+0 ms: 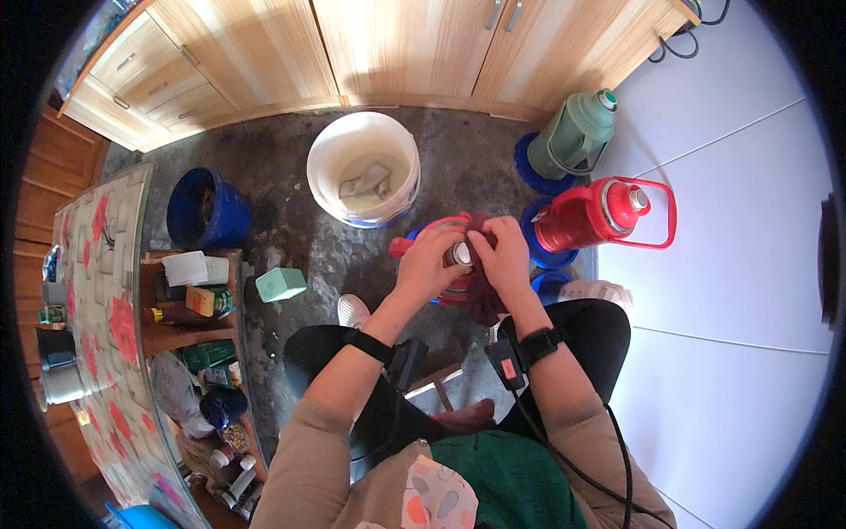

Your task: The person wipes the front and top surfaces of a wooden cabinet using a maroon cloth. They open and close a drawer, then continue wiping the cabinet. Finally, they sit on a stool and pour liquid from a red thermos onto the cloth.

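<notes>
Between my knees stands a red thermos flask (456,292) with a silver-topped stopper (462,253). A blue base shows at its edge, and its red handle (400,247) points left. My left hand (429,261) curls around the stopper and neck of the flask, fingers at the far side and thumb at the near side. A dark red cloth (486,305) is bunched in my right hand (509,254), pressed against the flask's right side near the neck. Part of the flask's top is hidden by the hands and cloth.
Ahead stands a white bucket (363,135) holding liquid and a grey cloth. A green thermos (574,135) and another red thermos (581,217) stand right, near a white wall. Leftward are a blue bin (209,208), a small green box (281,284) and a loaded shelf (192,342).
</notes>
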`<action>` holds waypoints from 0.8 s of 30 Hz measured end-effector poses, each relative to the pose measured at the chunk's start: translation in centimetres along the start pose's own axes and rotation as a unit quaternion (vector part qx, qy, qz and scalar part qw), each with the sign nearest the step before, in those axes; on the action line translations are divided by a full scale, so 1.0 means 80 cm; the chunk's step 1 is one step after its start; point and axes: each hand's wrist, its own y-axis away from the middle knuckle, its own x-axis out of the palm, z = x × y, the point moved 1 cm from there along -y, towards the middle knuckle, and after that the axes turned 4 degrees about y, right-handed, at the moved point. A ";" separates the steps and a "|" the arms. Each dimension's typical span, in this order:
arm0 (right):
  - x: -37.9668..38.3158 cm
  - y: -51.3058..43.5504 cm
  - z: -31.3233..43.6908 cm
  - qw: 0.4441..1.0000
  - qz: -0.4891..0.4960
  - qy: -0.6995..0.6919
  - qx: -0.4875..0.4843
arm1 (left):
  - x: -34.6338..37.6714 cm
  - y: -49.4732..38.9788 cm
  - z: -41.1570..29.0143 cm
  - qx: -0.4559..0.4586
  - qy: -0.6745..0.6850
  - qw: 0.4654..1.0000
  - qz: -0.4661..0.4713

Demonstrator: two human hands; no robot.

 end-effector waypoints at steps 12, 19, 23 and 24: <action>-0.022 0.041 -0.001 0.998 -0.026 -0.045 -0.039 | 0.002 0.001 -0.016 -0.043 0.019 0.998 -0.039; 0.008 -0.007 0.006 0.999 0.011 0.003 -0.036 | 0.008 0.000 -0.009 -0.033 0.017 0.997 -0.063; 0.005 -0.009 -0.007 0.998 0.021 -0.055 0.017 | 0.003 0.001 -0.011 -0.034 0.018 0.999 -0.021; -0.002 -0.004 -0.012 0.987 0.034 -0.138 0.072 | 0.000 0.000 -0.010 -0.036 0.022 0.999 -0.008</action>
